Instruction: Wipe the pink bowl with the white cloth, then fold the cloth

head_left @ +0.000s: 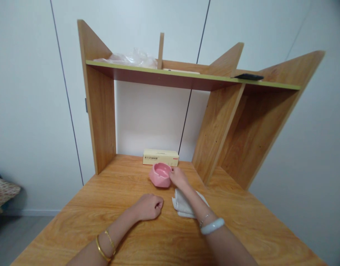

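A pink faceted bowl (160, 174) stands on the wooden desk (109, 195), in front of a long cream box (160, 157) at the back. My right hand (179, 177) reaches forward and grips the bowl's right rim with closed fingers. Under my right forearm lies a folded white cloth (182, 204). My left hand (149, 207) rests on the desk as a loose fist, nothing visible in it, a little in front of the bowl. Gold bangles sit on my left wrist, a pale bangle on my right.
A wooden hutch (99, 122) rises from the desk's back with side panels and an upper shelf (186, 75). On the shelf lie a crumpled clear plastic bag (129, 58) and a dark flat object (249, 77). White wall panels stand behind.
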`<state>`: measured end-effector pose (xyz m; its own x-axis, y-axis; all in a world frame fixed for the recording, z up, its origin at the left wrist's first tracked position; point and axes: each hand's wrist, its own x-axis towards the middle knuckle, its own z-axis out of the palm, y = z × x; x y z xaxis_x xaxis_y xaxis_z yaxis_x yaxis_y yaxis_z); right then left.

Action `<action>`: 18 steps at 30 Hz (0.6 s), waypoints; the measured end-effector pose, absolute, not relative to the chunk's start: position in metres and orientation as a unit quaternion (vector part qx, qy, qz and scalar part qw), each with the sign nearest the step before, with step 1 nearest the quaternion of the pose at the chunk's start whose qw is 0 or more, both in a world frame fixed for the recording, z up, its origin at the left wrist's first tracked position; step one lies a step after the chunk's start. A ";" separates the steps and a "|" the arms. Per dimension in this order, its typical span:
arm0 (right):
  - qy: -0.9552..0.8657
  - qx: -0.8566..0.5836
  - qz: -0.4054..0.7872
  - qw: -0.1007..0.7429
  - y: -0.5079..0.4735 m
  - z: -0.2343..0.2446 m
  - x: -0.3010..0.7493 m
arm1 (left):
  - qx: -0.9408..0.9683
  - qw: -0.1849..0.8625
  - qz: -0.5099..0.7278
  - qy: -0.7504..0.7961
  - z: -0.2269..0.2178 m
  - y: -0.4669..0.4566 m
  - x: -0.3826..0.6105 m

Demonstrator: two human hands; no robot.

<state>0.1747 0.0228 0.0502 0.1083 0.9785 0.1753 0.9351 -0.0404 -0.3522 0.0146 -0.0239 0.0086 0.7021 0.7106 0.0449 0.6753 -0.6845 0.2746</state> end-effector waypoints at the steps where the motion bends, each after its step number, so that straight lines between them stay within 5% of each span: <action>1: -0.677 -0.707 0.060 0.194 0.024 0.051 0.159 | 0.916 0.120 0.077 0.376 0.008 -0.024 0.015; 18: -0.708 -0.669 0.123 0.190 0.045 0.048 0.028 | 0.885 0.244 0.215 0.333 -0.004 -0.025 0.005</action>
<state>0.0283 0.0446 0.0482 -0.0327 0.9939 0.1052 0.9003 0.0750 -0.4288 0.0051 -0.0252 -0.0036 0.6860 0.6941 0.2182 0.4845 -0.6595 0.5747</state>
